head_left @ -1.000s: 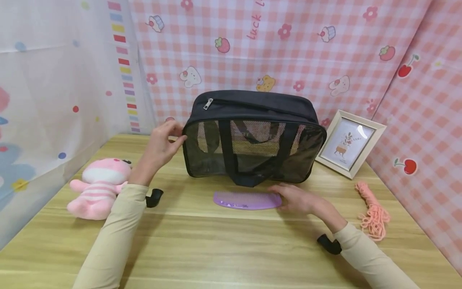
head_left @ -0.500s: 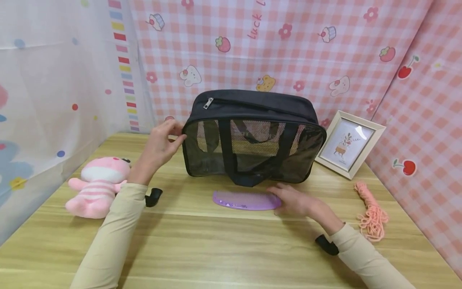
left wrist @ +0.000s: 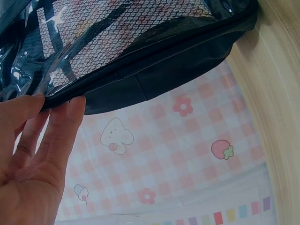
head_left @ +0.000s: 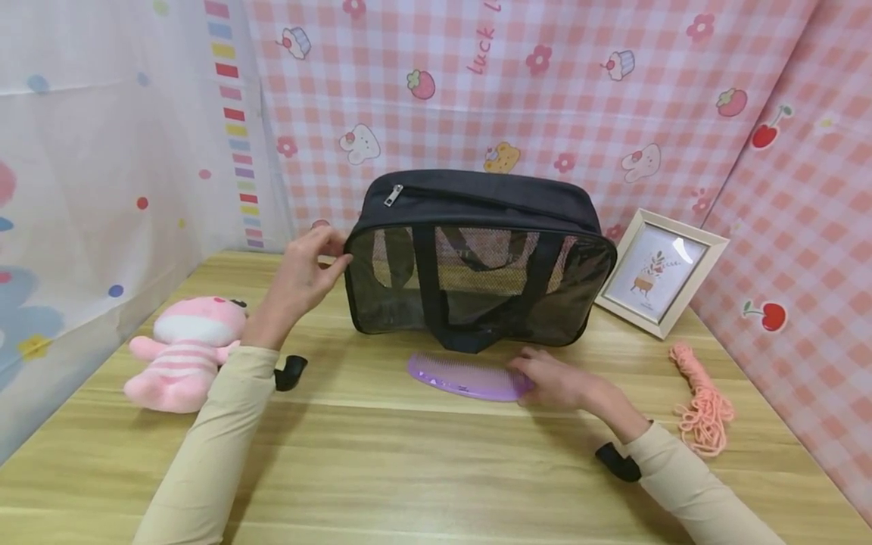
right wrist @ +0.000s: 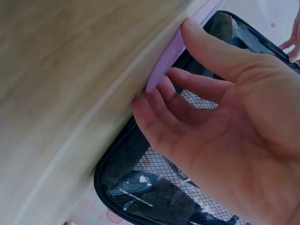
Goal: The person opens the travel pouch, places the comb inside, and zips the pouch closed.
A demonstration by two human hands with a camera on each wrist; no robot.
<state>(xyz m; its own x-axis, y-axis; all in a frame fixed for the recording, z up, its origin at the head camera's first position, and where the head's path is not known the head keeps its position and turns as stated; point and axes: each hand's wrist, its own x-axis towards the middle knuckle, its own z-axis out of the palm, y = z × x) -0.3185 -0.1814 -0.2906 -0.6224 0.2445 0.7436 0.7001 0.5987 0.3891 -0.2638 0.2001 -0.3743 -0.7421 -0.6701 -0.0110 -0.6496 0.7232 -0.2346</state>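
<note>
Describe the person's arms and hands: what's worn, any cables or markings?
Left hand and right hand: bare, no gloves visible. Plain beige sleeves, ending short of the hands. A small black curved piece juts out near each wrist. No cables or markings visible.

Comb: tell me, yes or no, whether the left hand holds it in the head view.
No, the right hand holds the comb, while the left hand pinches the bag.

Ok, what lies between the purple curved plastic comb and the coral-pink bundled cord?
In the head view, the right hand and its wrist lie between the comb and the cord; beyond the wrist, the wood-grain tabletop is bare.
</note>
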